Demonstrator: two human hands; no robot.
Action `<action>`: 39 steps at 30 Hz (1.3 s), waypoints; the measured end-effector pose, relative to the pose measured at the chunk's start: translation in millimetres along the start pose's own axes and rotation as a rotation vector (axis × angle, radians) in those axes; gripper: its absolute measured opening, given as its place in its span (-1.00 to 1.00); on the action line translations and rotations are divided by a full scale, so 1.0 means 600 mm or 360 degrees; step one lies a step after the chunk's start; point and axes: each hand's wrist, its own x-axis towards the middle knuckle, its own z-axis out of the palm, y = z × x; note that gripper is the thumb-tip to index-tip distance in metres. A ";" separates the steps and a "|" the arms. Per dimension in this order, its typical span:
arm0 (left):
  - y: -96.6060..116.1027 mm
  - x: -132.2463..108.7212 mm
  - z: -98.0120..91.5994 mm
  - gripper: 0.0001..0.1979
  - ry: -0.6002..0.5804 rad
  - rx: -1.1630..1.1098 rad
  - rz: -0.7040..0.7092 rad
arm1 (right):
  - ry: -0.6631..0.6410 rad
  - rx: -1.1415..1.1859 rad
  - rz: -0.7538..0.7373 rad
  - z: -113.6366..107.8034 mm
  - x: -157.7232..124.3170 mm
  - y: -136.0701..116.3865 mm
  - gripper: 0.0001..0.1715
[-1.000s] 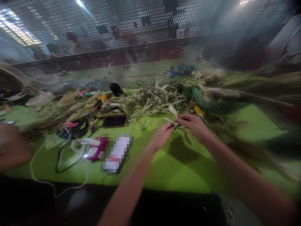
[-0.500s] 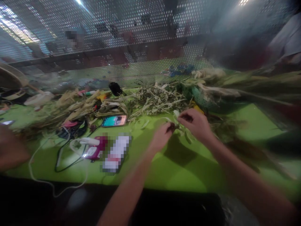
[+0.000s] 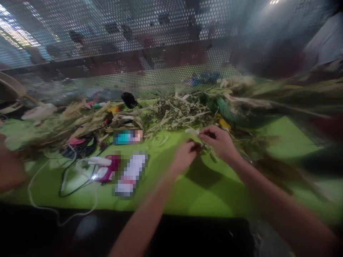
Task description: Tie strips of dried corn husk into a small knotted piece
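Pale green leaf strips (image 3: 192,132) show at the fingertips of both hands, above the green table (image 3: 198,200). My right hand (image 3: 218,141) pinches the strips between thumb and fingers. My left hand (image 3: 187,153) is close beside it, its fingers curled around the lower part of the same strips. Behind the hands lies a heap of thin dried leaf pieces (image 3: 179,110). Some loose strips hang or lie just under my right hand; which of the two is unclear.
A phone (image 3: 128,137), a blurred white packet (image 3: 131,175) and a magenta device with cables (image 3: 107,169) lie to the left. A green basket (image 3: 235,110) with husks stands behind right. Another person's arm (image 3: 10,164) shows at the left edge.
The pale leaf at the fingertips has tipped from upright to leftward. My right hand has shifted slightly left, and the whole view has moved a little.
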 end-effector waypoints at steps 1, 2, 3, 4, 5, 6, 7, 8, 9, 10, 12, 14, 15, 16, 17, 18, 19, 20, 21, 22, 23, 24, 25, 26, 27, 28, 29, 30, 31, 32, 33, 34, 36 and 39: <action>-0.001 0.002 -0.001 -0.83 0.0077 -0.0032 -0.0008 | 0.0053 0.0014 0.0029 -0.002 0.000 -0.002 -0.82; -0.002 0.004 -0.002 -0.83 0.0157 -0.0066 -0.0013 | 0.0095 0.0024 0.0066 -0.004 0.001 -0.002 -0.79; -0.003 0.006 -0.004 -0.83 0.0235 -0.0107 -0.0016 | 0.0105 0.0044 0.0123 -0.004 0.001 -0.002 -0.77; -0.004 0.006 -0.005 -0.82 0.0297 -0.0158 -0.0021 | 0.0071 0.0080 0.0204 -0.004 0.001 0.000 -0.74; -0.004 0.007 -0.006 -0.81 0.0341 -0.0210 -0.0033 | -0.0004 0.0142 0.0301 -0.001 0.001 0.002 -0.71; -0.003 0.006 -0.007 -0.80 0.0367 -0.0257 -0.0052 | -0.0095 0.0227 0.0400 0.002 0.001 0.006 -0.67; -0.002 0.005 -0.007 -0.78 0.0375 -0.0294 -0.0076 | -0.0182 0.0326 0.0487 0.006 0.000 0.009 -0.62; 0.000 0.004 -0.008 -0.78 0.0368 -0.0320 -0.0098 | -0.0236 0.0429 0.0548 0.011 0.000 0.013 -0.57; 0.002 0.003 -0.008 -0.78 0.0348 -0.0345 -0.0109 | -0.0252 0.0522 0.0578 0.014 0.000 0.016 -0.52; 0.004 0.001 -0.009 -0.78 0.0318 -0.0379 -0.0109 | -0.0241 0.0589 0.0583 0.017 0.000 0.018 -0.48; 0.006 0.000 -0.011 -0.78 0.0262 -0.0474 -0.0092 | -0.0207 0.0624 0.0555 0.019 0.002 0.022 -0.45; 0.006 0.000 -0.013 -0.81 0.0247 -0.0538 -0.0102 | -0.0243 0.0527 0.0507 0.016 0.004 0.022 -0.49; 0.005 0.000 -0.015 -0.83 0.0251 -0.0545 -0.0124 | -0.0275 0.0460 0.0485 0.015 0.005 0.022 -0.52; 0.004 0.001 -0.017 -0.85 0.0254 -0.0543 -0.0148 | -0.0304 0.0400 0.0468 0.013 0.006 0.022 -0.54; 0.003 0.002 -0.018 -0.85 0.0252 -0.0544 -0.0167 | -0.0322 0.0353 0.0453 0.011 0.006 0.020 -0.56; 0.003 0.002 -0.020 -0.85 0.0244 -0.0557 -0.0182 | -0.0325 0.0319 0.0441 0.011 0.006 0.019 -0.57; 0.002 0.002 -0.021 -0.84 0.0229 -0.0580 -0.0193 | -0.0315 0.0296 0.0433 0.010 0.006 0.017 -0.57; 0.002 0.002 -0.022 -0.83 0.0211 -0.0608 -0.0203 | -0.0299 0.0278 0.0431 0.010 0.006 0.014 -0.57; 0.002 0.002 -0.023 -0.82 0.0195 -0.0641 -0.0213 | -0.0280 0.0261 0.0433 0.010 0.006 0.011 -0.56; 0.003 0.001 -0.024 -0.82 0.0175 -0.0676 -0.0224 | -0.0266 0.0245 0.0438 0.010 0.005 0.008 -0.55; 0.002 0.000 -0.025 -0.81 0.0153 -0.0712 -0.0241 | -0.0262 0.0227 0.0444 0.010 0.005 0.005 -0.55; 0.002 -0.001 -0.026 -0.80 0.0136 -0.0749 -0.0261 | -0.0274 0.0207 0.0444 0.010 0.004 0.001 -0.54; 0.000 -0.002 -0.027 -0.79 0.0125 -0.0786 -0.0282 | -0.0293 0.0184 0.0440 0.010 0.003 -0.001 -0.54; -0.002 -0.003 -0.028 -0.78 0.0123 -0.0821 -0.0302 | -0.0315 0.0159 0.0430 0.009 0.003 -0.003 -0.55; -0.004 -0.004 -0.028 -0.77 0.0133 -0.0847 -0.0322 | -0.0339 0.0134 0.0421 0.009 0.003 -0.005 -0.55; -0.006 -0.004 -0.029 -0.77 0.0144 -0.0860 -0.0343 | -0.0359 0.0114 0.0416 0.008 0.002 -0.005 -0.56; -0.008 -0.003 -0.030 -0.76 0.0148 -0.0862 -0.0366 | -0.0370 0.0101 0.0416 0.008 0.002 -0.005 -0.57; -0.009 -0.003 -0.030 -0.76 0.0146 -0.0852 -0.0392 | -0.0375 0.0095 0.0418 0.008 0.002 -0.004 -0.57; -0.009 -0.002 -0.031 -0.75 0.0143 -0.0832 -0.0423 | -0.0377 0.0091 0.0421 0.007 0.002 -0.003 -0.58; -0.008 -0.001 -0.032 -0.75 0.0144 -0.0807 -0.0456 | -0.0379 0.0087 0.0423 0.007 0.002 -0.002 -0.59; -0.006 -0.001 -0.033 -0.75 0.0153 -0.0785 -0.0483 | -0.0382 0.0080 0.0424 0.007 0.003 -0.001 -0.60; -0.004 0.000 -0.034 -0.76 0.0167 -0.0770 -0.0503 | -0.0387 0.0072 0.0423 0.007 0.003 -0.001 -0.60; 0.002 0.000 -0.035 -0.78 0.0200 -0.0765 -0.0514 | -0.0405 0.0058 0.0426 0.005 0.004 -0.002 -0.58; 0.006 0.000 -0.035 -0.82 0.0177 -0.0832 -0.0446 | -0.0445 0.0043 0.0441 -0.001 0.006 -0.006 -0.56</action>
